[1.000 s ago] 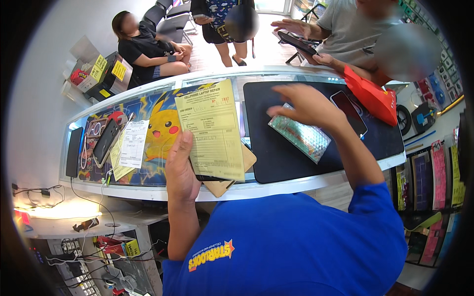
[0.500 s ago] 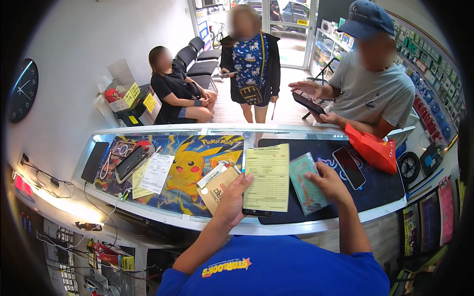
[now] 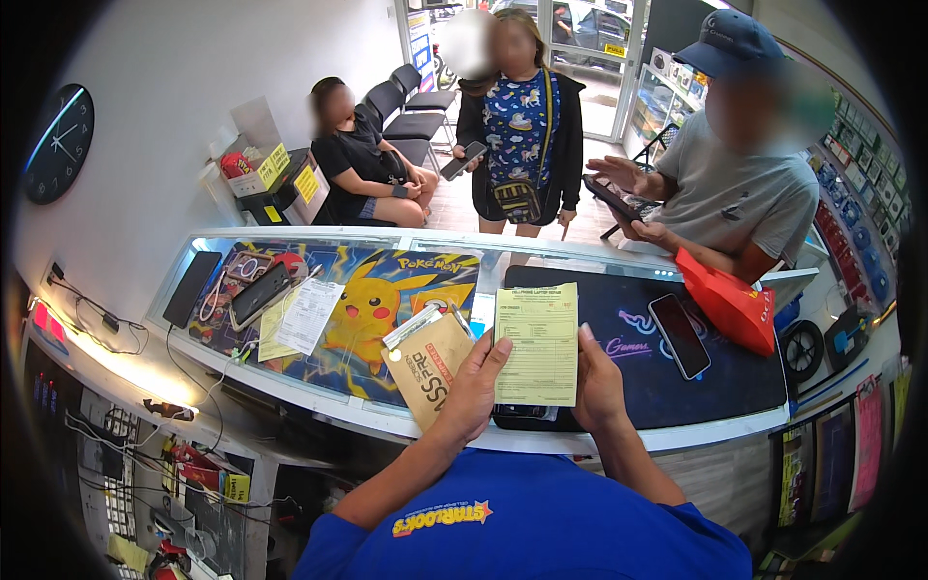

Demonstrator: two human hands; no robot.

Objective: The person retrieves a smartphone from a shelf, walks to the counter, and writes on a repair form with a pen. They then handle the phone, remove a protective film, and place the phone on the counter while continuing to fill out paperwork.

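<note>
A yellow printed form (image 3: 536,348) is held up over the near side of the counter. My left hand (image 3: 471,382) is closed on its left edge, thumb on the front. At the opposite edge my right hand (image 3: 601,387) is closed too, its thumb along the paper and its fingers hidden behind. Something dark shows just below the form's lower edge; I cannot tell what it is. Beside my left hand lies a brown cardboard packet (image 3: 425,372) with papers at its top. A smartphone (image 3: 680,335) lies on the dark mat, right of my right hand.
Across the glass counter (image 3: 372,418) a person in a cap (image 3: 739,184) holds a phone near a red bag (image 3: 730,304). Another person (image 3: 522,126) stands holding a phone, and one sits (image 3: 362,169). Phones and papers (image 3: 309,314) lie on the left mat (image 3: 372,314).
My right hand has moved left to the form's edge; the teal packet it held is no longer visible. The form has shifted slightly right. The standing person's phone has tilted up.
</note>
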